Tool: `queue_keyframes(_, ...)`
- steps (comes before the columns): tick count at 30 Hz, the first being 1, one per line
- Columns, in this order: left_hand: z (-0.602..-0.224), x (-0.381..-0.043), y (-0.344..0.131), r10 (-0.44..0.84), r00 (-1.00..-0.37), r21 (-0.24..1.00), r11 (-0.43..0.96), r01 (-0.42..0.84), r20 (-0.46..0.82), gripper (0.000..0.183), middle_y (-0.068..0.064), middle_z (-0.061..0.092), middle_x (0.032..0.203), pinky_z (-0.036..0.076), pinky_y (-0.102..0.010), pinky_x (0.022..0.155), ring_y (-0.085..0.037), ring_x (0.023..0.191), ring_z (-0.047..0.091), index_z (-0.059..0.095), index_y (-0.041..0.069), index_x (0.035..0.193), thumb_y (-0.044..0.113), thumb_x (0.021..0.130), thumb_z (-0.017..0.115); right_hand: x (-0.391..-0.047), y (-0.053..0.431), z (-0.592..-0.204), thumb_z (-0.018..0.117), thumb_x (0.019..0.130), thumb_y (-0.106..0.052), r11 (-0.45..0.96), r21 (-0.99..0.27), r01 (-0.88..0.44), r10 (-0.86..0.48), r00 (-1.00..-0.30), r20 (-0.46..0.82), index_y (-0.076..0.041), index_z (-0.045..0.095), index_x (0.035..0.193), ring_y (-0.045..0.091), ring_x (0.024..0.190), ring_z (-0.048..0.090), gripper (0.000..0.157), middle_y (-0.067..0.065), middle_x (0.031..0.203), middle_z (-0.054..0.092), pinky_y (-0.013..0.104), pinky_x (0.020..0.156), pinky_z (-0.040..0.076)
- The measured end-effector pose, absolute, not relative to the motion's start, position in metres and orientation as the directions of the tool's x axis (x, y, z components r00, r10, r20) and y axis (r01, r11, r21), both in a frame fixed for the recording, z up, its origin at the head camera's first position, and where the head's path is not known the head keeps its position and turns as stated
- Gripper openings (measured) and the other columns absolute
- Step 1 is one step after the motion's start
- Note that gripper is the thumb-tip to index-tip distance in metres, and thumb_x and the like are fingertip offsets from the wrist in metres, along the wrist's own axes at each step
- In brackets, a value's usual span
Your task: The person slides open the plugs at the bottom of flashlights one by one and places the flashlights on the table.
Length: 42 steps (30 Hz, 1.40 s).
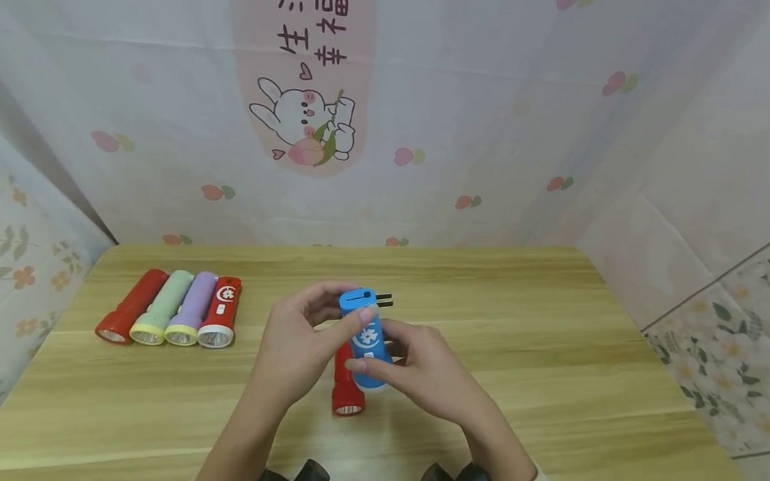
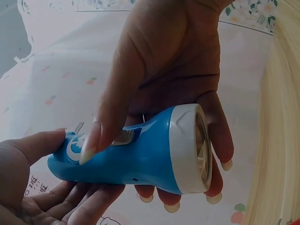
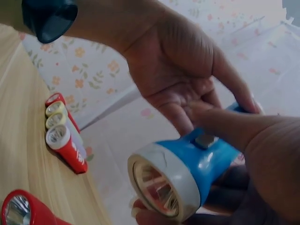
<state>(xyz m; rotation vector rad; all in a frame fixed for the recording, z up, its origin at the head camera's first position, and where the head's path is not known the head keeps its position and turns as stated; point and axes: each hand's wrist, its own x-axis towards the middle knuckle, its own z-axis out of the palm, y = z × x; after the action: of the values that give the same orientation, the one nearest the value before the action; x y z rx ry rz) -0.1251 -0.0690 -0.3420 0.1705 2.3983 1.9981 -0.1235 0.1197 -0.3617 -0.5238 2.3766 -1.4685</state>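
Note:
Both hands hold a blue flashlight (image 1: pixel 370 338) over the table's middle, its lens end toward the person. My left hand (image 1: pixel 298 341) grips the tail, its thumb on the face beside a white emblem. Two thin metal plug prongs (image 1: pixel 385 300) stick out sideways there, to the right. Around the body curls my right hand (image 1: pixel 429 374); its thumb (image 2: pixel 105 126) lies by the grey slide switch (image 2: pixel 124 137) in the left wrist view. The white lens ring (image 3: pixel 164 178) faces the right wrist camera. Behind the blue one, a red flashlight (image 1: pixel 346 386) lies on the table, partly hidden.
On the wooden table (image 1: pixel 531 349), toward the back left, several flashlights lie side by side: a red one (image 1: pixel 139 303), a pale green one (image 1: pixel 164 304), a purple one (image 1: pixel 193 304) and a red one with a white ring (image 1: pixel 223 305). A printed curtain (image 1: pixel 483 117) hangs behind.

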Motion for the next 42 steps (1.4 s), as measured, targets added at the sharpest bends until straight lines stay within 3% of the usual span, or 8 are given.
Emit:
queue_keyframes(6, -0.346, -0.126, -0.066, 0.084, -0.996, 0.984, 0.171, 0.048, 0.034, 0.036, 0.0, 0.076, 0.113, 0.058, -0.04, 0.095, -0.017, 0.103, 0.073, 0.07, 0.018, 0.123, 0.029, 0.089, 0.078, -0.121, 0.116, -0.362, 0.078, 0.089, -0.036, 0.412, -0.908, -0.072, -0.39, -0.915, -0.105, -0.014, 0.058, 0.134, 0.025, 0.105, 0.075, 0.054, 0.008, 0.121, 0.07, 0.033, 0.083, 0.062)
queue_keyframes(12, -0.35, -0.131, -0.065, 0.063, -0.997, 0.986, 0.161, 0.047, 0.037, 0.041, -0.006, 0.075, 0.118, 0.06, -0.032, 0.091, -0.02, 0.104, 0.073, 0.068, 0.013, 0.126, 0.031, 0.091, 0.077, -0.118, 0.118, -0.362, 0.08, 0.088, -0.033, 0.341, -0.94, -0.004, -0.362, -0.923, -0.128, -0.011, 0.053, 0.131, 0.027, 0.109, 0.073, 0.056, 0.012, 0.127, 0.063, 0.036, 0.083, 0.063)
queue_keyframes(22, -0.362, -0.144, -0.061, 0.166, -0.985, 0.996, 0.075, -0.042, -0.054, 0.044, -0.011, 0.072, 0.122, 0.061, -0.038, 0.088, -0.026, 0.108, 0.073, 0.066, 0.011, 0.129, 0.033, 0.092, 0.075, -0.106, 0.115, -0.379, 0.081, 0.086, -0.03, 0.34, -0.941, -0.004, -0.142, -0.989, -0.047, -0.01, 0.067, 0.119, 0.016, 0.095, 0.073, 0.041, 0.007, 0.108, 0.074, 0.027, 0.082, 0.062)
queue_keyframes(28, -0.364, -0.157, -0.057, 0.205, -0.976, 0.986, 0.158, -0.044, -0.077, 0.041, -0.009, 0.074, 0.114, 0.062, -0.037, 0.084, -0.02, 0.094, 0.072, 0.071, 0.01, 0.122, 0.035, 0.091, 0.076, -0.102, 0.116, -0.386, 0.084, 0.083, -0.032, 0.37, -0.929, 0.005, -0.065, -0.997, -0.031, -0.013, 0.069, 0.118, 0.015, 0.093, 0.072, 0.042, 0.003, 0.104, 0.076, 0.026, 0.082, 0.061)
queue_keyframes(42, -0.363, -0.176, -0.05, 0.307, -0.932, 0.944, 0.319, -0.087, -0.19, 0.036, -0.01, 0.074, 0.106, 0.063, -0.037, 0.081, -0.019, 0.083, 0.073, 0.075, 0.006, 0.112, 0.033, 0.089, 0.077, -0.096, 0.129, -0.397, 0.083, 0.084, -0.028, 0.387, -0.921, 0.035, 0.033, -0.999, -0.025, -0.006, 0.072, 0.111, 0.016, 0.088, 0.074, 0.037, 0.007, 0.099, 0.077, 0.027, 0.08, 0.062)
